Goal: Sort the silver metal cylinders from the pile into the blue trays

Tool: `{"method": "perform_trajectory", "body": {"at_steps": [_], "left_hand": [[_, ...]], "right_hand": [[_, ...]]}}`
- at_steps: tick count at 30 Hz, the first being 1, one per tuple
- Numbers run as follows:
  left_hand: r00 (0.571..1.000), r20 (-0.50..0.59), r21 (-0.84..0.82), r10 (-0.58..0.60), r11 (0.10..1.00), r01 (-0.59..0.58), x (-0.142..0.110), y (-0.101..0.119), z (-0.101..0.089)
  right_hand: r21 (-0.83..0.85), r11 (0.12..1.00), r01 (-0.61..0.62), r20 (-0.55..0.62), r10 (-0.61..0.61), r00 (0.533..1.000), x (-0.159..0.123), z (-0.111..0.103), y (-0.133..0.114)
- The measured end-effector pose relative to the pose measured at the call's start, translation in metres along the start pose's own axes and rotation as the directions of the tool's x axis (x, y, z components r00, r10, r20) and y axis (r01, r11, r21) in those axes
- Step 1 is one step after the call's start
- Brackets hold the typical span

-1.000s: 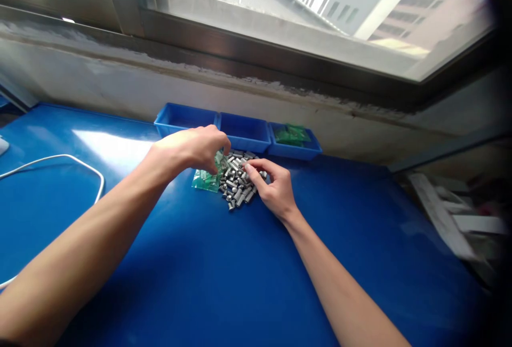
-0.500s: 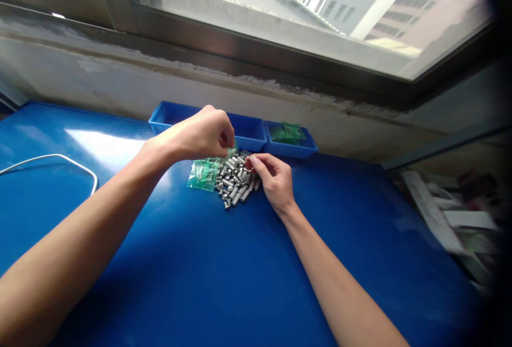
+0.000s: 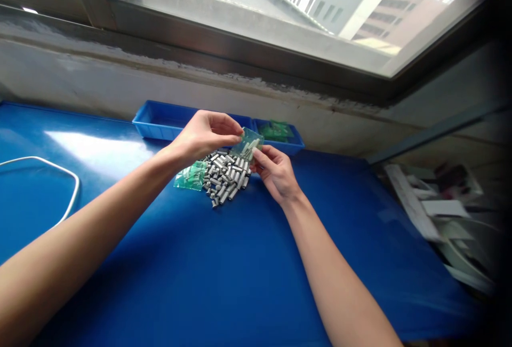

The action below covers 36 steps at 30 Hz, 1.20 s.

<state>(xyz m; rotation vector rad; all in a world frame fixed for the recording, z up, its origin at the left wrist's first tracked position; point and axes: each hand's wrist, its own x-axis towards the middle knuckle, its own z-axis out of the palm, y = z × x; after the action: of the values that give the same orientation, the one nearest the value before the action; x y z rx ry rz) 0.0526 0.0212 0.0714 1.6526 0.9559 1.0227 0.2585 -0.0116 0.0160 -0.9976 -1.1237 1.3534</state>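
Note:
Between my hands a small green clear plastic bag point(image 3: 247, 143) with several pale metal pieces in it is held up over a heap of short metal cylinders point(image 3: 226, 177). My left hand point(image 3: 208, 134) pinches the bag's upper left corner between thumb and fingertips. At the bag's lower right, my right hand point(image 3: 276, 172) is closed on it, thumb on the near face. Another green bag point(image 3: 190, 177) with pieces inside lies flat against the heap's left side. Part of the heap's far edge is hidden behind the held bag and my left hand.
Behind the heap stand a long blue bin point(image 3: 158, 131) and a smaller blue bin point(image 3: 294, 147) with green bags point(image 3: 277, 131) in it. A white cable point(image 3: 76, 187) curves over the blue table point(image 3: 224, 277) at left. Window and wall close off the back; blurred clutter point(image 3: 444, 208) stands right.
The bag, mostly hidden under my left hand before, is now spread out between both hands. My right hand has moved from the heap's edge to the bag. The view has shifted slightly.

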Motion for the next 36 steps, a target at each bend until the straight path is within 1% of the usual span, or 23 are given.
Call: {"method": "perform_trajectory", "body": {"at_steps": [3, 5, 7, 9, 11, 13, 15, 18, 20, 22, 24, 26, 27, 28, 30, 32, 33, 34, 36], "left_hand": [[1.0, 0.0, 0.104, 0.009, 0.995, -0.009, -0.001, -0.003, 0.006], [0.999, 0.023, 0.188, 0.047, 0.981, -0.051, -0.002, -0.006, 0.01], [0.996, 0.046, 0.264, 0.08, 0.96, -0.089, -0.002, -0.009, 0.013], [0.993, 0.072, 0.323, 0.096, 0.939, -0.114, -0.003, -0.013, 0.016], [0.99, 0.098, 0.36, 0.105, 0.923, -0.133, -0.004, -0.017, 0.018], [0.987, 0.121, 0.382, 0.108, 0.913, -0.147, -0.005, -0.018, 0.02], [0.984, 0.142, 0.408, 0.108, 0.899, -0.158, -0.006, -0.018, 0.021], [0.978, 0.172, 0.457, 0.117, 0.87, -0.185, -0.006, -0.015, 0.02], [0.973, 0.199, 0.504, 0.121, 0.838, -0.208, -0.006, -0.011, 0.016], [0.963, 0.251, 0.573, 0.096, 0.787, -0.228, -0.005, -0.005, 0.007], [0.949, 0.314, 0.654, 0.031, 0.718, -0.239, -0.004, 0.0, -0.007], [0.942, 0.333, 0.725, -0.039, 0.65, -0.229, -0.005, 0.003, -0.025], [0.946, 0.318, 0.756, -0.059, 0.619, -0.215, -0.006, 0.004, -0.035], [0.954, 0.294, 0.781, -0.062, 0.591, -0.202, -0.008, 0.004, -0.044], [0.951, 0.3, 0.812, -0.076, 0.543, -0.213, -0.013, 0.003, -0.061], [0.937, 0.33, 0.833, -0.117, 0.503, -0.231, -0.019, 0.0, -0.071], [0.929, 0.34, 0.842, -0.144, 0.486, -0.233, -0.022, -0.002, -0.074], [0.924, 0.341, 0.852, -0.171, 0.471, -0.228, -0.025, -0.003, -0.075], [0.922, 0.324, 0.873, -0.214, 0.444, -0.204, -0.029, -0.006, -0.073]], "right_hand": [[-0.051, 0.999, 0.006, -0.015, -0.007, 1.0, 0.002, -0.01, -0.004], [-0.068, 0.998, 0.011, -0.072, -0.016, 0.997, 0.005, -0.017, -0.006], [-0.026, 0.999, 0.027, -0.195, -0.032, 0.98, 0.009, -0.024, -0.007], [0.079, 0.995, 0.06, -0.335, -0.03, 0.942, 0.014, -0.03, -0.007], [0.202, 0.975, 0.091, -0.418, 0.002, 0.909, 0.018, -0.034, -0.008], [0.283, 0.953, 0.108, -0.453, 0.033, 0.891, 0.02, -0.035, -0.008], [0.298, 0.946, 0.13, -0.483, 0.032, 0.875, 0.019, -0.033, -0.007], [0.242, 0.957, 0.157, -0.51, -0.012, 0.86, 0.016, -0.027, -0.004], [0.17, 0.976, 0.135, -0.504, -0.031, 0.863, 0.014, -0.023, 0.0], [0.065, 0.993, 0.103, -0.47, -0.061, 0.881, 0.012, -0.018, 0.003], [-0.082, 0.991, 0.105, -0.393, -0.129, 0.911, 0.009, -0.011, 0.007], [-0.258, 0.954, 0.155, -0.288, -0.229, 0.93, 0.005, -0.002, 0.01], [-0.353, 0.916, 0.193, -0.231, -0.285, 0.93, 0.002, 0.004, 0.011], [-0.448, 0.862, 0.236, -0.171, -0.342, 0.924, -0.001, 0.01, 0.012], [-0.617, 0.712, 0.334, -0.025, -0.443, 0.896, -0.007, 0.021, 0.012], [-0.697, 0.574, 0.43, 0.12, -0.498, 0.859, -0.011, 0.029, 0.013], [-0.707, 0.532, 0.467, 0.172, -0.51, 0.843, -0.012, 0.033, 0.013], [-0.706, 0.509, 0.493, 0.207, -0.518, 0.83, -0.013, 0.035, 0.014], [-0.698, 0.494, 0.519, 0.243, -0.518, 0.82, -0.014, 0.037, 0.015]]}}
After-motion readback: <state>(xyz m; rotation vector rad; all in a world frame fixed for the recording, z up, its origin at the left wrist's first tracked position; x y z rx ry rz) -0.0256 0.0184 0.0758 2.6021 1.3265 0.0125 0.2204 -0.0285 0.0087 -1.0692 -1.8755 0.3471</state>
